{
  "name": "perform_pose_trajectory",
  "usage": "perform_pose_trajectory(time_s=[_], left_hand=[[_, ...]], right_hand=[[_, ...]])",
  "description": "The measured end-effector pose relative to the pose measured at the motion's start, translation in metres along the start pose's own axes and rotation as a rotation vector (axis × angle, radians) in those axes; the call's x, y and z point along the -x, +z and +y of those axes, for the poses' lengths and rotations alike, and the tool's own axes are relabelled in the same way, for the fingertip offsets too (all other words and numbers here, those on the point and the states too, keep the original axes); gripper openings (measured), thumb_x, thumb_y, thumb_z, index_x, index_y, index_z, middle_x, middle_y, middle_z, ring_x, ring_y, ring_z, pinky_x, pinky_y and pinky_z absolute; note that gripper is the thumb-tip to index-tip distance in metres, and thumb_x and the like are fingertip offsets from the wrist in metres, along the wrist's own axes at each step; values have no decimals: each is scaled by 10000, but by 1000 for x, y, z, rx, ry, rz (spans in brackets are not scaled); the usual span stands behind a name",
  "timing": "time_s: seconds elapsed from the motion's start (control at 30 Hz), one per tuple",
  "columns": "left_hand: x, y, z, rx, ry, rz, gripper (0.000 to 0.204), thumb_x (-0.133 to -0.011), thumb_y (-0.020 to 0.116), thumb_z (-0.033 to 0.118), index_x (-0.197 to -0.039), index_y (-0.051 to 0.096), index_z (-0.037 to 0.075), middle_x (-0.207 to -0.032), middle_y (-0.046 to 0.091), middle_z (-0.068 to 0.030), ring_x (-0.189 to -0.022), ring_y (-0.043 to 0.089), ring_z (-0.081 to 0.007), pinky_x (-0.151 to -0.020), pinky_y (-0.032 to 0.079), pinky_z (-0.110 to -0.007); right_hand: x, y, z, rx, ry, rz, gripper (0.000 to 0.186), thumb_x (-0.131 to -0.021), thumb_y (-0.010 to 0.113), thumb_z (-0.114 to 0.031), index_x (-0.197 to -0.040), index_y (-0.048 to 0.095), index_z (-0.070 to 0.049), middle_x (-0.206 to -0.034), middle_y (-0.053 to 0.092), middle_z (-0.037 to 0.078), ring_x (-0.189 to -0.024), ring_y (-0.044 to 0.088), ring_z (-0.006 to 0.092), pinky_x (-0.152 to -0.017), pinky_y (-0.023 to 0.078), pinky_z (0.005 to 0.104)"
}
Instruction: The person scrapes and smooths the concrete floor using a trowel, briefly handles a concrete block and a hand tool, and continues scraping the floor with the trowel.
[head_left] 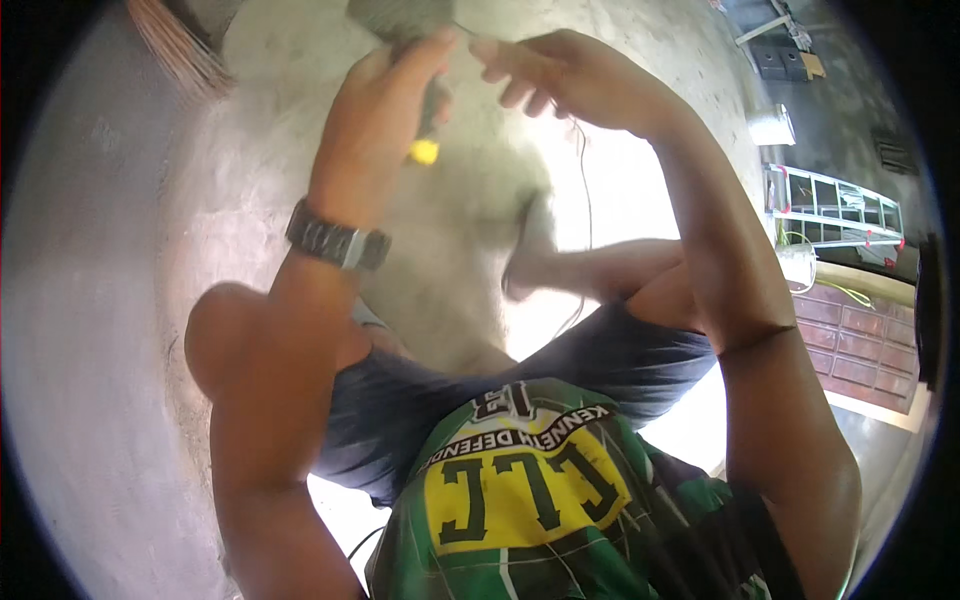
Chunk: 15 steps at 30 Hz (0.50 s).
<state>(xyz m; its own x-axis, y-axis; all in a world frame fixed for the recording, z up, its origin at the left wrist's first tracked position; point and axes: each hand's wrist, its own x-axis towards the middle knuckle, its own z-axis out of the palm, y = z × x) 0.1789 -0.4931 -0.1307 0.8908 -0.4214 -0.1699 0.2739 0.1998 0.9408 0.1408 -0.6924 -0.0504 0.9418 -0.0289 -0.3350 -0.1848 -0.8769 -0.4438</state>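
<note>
My left hand (385,110), with a dark watch on its wrist, is closed around the handle of a putty knife (398,18). Its broad grey blade rises past my fingers to the top edge of the picture, and the yellow handle end (424,152) sticks out below. Just right of the blade, my right hand (575,85) has its thumb and forefinger brought together and the other fingers loosely curled. A thin dark line runs from the blade side to those fingertips; blur hides what it is. Both hands are raised in front of my bent legs.
A thin cord (588,200) trails down past my bare foot (530,262). Bundled thin sticks (180,55) lie at upper left beside the grey wall (90,300). On the right are a white bucket (771,126), an aluminium ladder (835,205) and a brown panelled door (855,345).
</note>
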Motion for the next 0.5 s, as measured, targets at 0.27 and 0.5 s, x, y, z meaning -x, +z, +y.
perform_pose_trajectory(time_s=[0.27,0.5], left_hand=[[13,11,-3,-22,60,-165,374,-1109,483,381,-967,637,71,-680,555,44,-559,515,-52,-505,400,-211],[42,5,-27,-531,-45,-107,526,-1057,557,483,-1181,697,-9,-1002,707,-90,-872,643,-136,-772,515,-284]], right_hand=[[-1,66,-9,-1090,-26,-227,873,-1014,301,-779,-1253,625,-4,-1069,704,103,-942,663,220,-864,536,333],[-16,134,31,-1346,11,87,472,-998,617,-454,-954,717,5,-836,693,72,-716,643,191,-744,518,332]])
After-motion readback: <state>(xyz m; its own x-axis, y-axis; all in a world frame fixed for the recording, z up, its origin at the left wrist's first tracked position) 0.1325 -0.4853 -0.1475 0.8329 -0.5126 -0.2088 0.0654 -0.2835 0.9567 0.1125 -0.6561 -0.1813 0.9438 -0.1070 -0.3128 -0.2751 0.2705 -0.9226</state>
